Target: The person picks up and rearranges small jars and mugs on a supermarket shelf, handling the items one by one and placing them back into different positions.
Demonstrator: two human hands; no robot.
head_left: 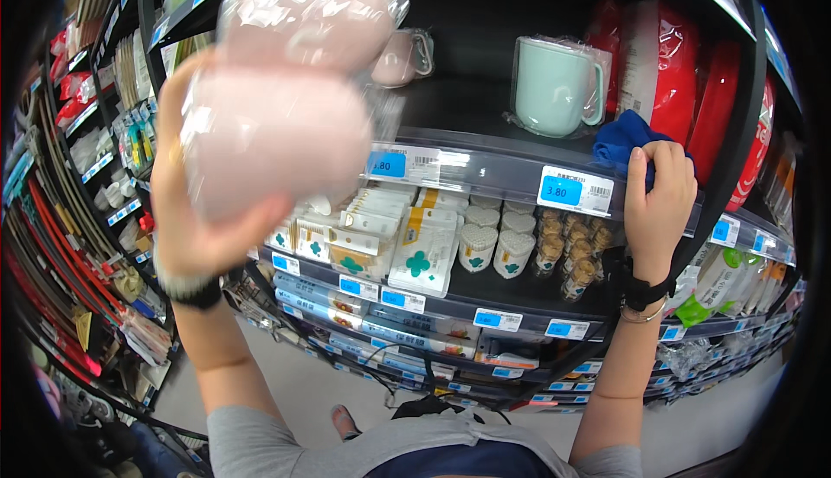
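Left hand: raised close to the camera, the left hand (pixel 195 227) has its fingers wrapped from below around a pink mug (pixel 273 145) sealed in clear plastic wrap.
Pink mug: blurred and held up left of centre, in front of the upper shelf; a second wrapped pink mug (pixel 307 10) sits touching above it, and whether the hand carries both I cannot tell.
Handling: likely ceramic, so fairly heavy for its size, stiff and breakable; the film looks slick, so a full palm around the body or under the base seems safer than fingertips on the wrap.
Right hand: the right hand (pixel 658 205) rests at the front lip of the shelf (pixel 485 162), fingers closed on a blue cloth (pixel 628 140) bunched on the edge.
Shelf behind: a pale green mug (pixel 554 84) in wrap stands just left of the cloth; another pink mug (pixel 402 55) stands further back.
Far right: red packages (pixel 671 62) stand behind the cloth.
Lower shelf: boxes and tubs of cotton swabs (pixel 415 248) beneath blue price tags (pixel 574 190).
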